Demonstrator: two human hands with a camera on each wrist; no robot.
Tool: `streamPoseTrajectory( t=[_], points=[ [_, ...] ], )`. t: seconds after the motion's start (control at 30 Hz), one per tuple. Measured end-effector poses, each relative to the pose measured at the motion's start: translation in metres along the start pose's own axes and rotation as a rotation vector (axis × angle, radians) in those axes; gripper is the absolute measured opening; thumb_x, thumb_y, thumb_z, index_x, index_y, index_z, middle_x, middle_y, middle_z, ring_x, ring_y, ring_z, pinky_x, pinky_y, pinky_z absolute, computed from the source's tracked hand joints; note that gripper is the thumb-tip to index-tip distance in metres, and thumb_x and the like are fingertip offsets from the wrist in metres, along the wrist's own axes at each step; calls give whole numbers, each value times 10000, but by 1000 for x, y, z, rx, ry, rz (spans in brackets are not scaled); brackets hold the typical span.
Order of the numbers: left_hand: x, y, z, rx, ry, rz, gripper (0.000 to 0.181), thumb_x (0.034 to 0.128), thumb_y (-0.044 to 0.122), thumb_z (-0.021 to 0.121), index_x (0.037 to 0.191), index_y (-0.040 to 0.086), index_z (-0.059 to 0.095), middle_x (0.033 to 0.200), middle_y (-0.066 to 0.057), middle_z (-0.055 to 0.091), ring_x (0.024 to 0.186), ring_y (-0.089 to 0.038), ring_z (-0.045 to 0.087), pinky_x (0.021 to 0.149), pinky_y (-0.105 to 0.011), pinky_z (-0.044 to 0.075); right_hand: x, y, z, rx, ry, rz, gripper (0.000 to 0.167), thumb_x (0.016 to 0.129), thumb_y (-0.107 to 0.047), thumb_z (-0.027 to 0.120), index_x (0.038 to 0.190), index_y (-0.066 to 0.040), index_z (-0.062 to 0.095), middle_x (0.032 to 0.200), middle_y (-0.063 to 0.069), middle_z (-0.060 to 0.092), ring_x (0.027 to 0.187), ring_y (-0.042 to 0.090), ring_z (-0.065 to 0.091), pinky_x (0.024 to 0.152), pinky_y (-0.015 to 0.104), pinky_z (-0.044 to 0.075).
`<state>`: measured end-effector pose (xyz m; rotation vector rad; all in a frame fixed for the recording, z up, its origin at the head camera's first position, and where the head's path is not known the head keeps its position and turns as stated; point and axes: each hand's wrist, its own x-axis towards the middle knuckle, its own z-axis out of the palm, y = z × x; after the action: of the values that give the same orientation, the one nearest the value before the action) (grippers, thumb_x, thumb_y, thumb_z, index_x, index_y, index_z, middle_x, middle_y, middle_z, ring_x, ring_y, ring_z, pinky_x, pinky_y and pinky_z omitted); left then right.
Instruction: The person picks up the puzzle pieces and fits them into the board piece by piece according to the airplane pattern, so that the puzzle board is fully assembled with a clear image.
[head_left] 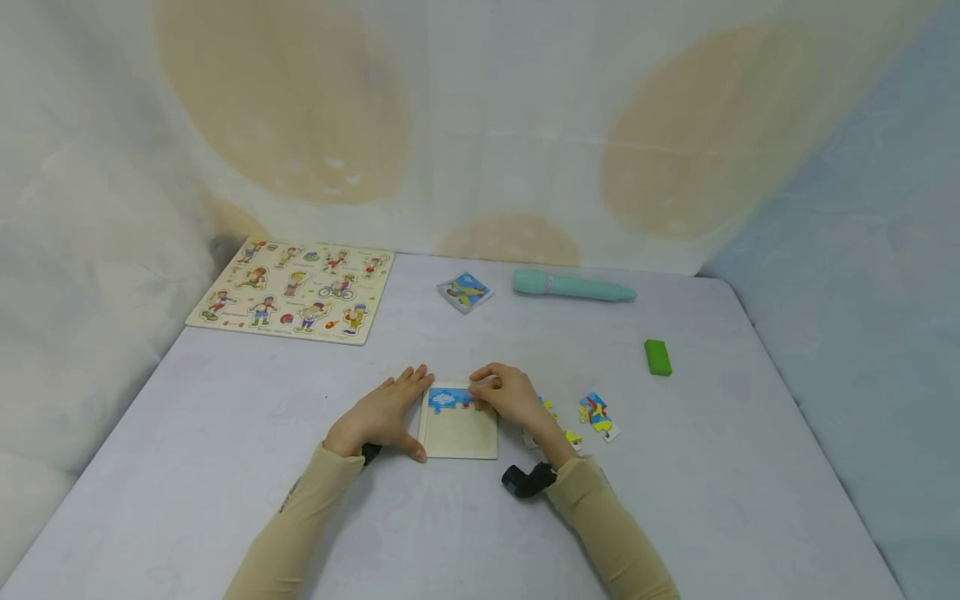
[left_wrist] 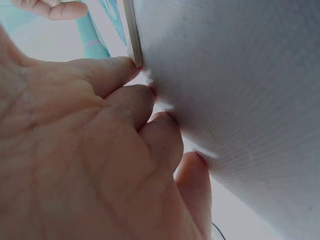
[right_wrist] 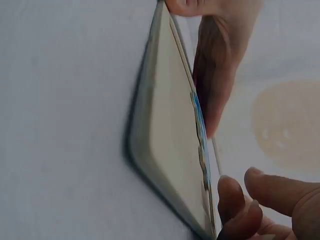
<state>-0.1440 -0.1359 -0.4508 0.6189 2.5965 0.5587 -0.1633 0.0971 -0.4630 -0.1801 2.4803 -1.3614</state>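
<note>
At the puzzle tray — left hand, right hand

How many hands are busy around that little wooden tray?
2. The left hand touches the left edge of the wooden tray; the right hand is at its upper right, partly hiding the blue puzzle strip.

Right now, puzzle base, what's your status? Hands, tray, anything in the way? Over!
Left hand touching left edge of tray; right hand at its top right corner. Blue pieces along its top, bare below. Right arm partly hides some loose pieces.
</note>
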Motion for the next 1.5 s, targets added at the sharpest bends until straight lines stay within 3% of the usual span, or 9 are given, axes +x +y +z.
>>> streamPoseTrajectory(
  t=[0.23,0.5,0.7,0.87,1.0,1.17,1.5],
  points=[
    [1,-1,1,-8,5,7,1203,596,341,917,1525,2,232,1622,-171,140,1510,-355,100,1227,-531,135,-1,9,-38,11,11,-26,291,964,-240,597,1196,-69,635,927,127,724,709,157,595,603,227,465],
    [1,-3,2,-9,10,17,1202,594,344,917,1522,-6,237,1619,-180,147,1507,-364,110,1223,-540,142,-9,25,-86,-6,49,14,343,991,-254,549,1272,-63,595,1046,159,715,857,234,621,720,283,511],
    [2,-2,1,13,15,17,1196,597,348,915,1519,-9,242,1616,-185,157,1505,-367,120,1220,-544,151,-24,49,-123,-29,68,25,382,1005,-247,517,1310,-19,553,1116,203,688,930,271,634,775,319,534],
    [2,-2,1,3,8,8,1196,594,342,916,1523,3,242,1618,-174,154,1508,-358,114,1225,-536,140,-42,71,-144,-77,49,59,434,975,-238,577,1352,-31,521,1171,205,650,996,239,635,798,285,517],
    [0,-2,2,-5,17,6,1202,588,350,917,1523,7,244,1619,-172,156,1508,-356,116,1224,-540,139,-49,83,-153,-103,11,55,462,942,-190,629,1356,-22,513,1184,208,635,1007,225,626,783,260,512],
    [-3,-3,2,-16,27,2,1196,589,345,917,1518,-3,251,1615,-186,164,1504,-369,123,1218,-556,140,-48,83,-154,-129,-15,6,437,900,-125,668,1298,15,552,1124,208,641,979,238,609,767,249,498],
    [-1,-3,2,1,22,29,1191,602,353,909,1519,-9,242,1614,-192,161,1503,-375,119,1213,-566,146,-49,82,-148,-114,-25,57,502,816,-102,759,1258,31,563,1042,167,611,902,191,567,737,216,489]
  ],
)
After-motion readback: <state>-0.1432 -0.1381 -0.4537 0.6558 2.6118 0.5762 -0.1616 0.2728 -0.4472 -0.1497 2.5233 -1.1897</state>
